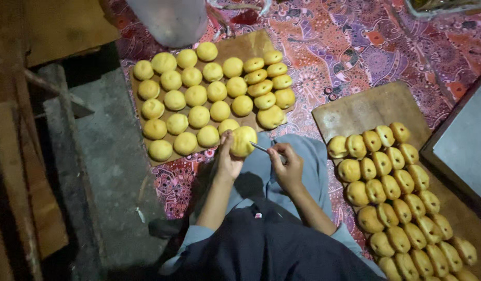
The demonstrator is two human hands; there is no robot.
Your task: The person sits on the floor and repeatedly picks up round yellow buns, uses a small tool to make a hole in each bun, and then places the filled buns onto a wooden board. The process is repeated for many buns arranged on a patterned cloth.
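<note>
Two wooden boards (pixel 365 106) of yellow dough buns (pixel 196 95) lie on a patterned floor cloth (pixel 355 47). Between them, the left hand (pixel 229 161) has its fingers closed around one bun (pixel 244 141); the right hand (pixel 287 169) grips a thin metal tool (pixel 264 149) touching it.

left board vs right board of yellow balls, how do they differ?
The left board lies ahead of the knees; its yellow balls are mostly round and spaced apart. The right board runs diagonally beside the person; its balls are packed touching, many showing a slit or fold. The left hand holds one ball at the left board's edge; the right hand points a thin tool at it. Both boards are brown and flat.
</note>
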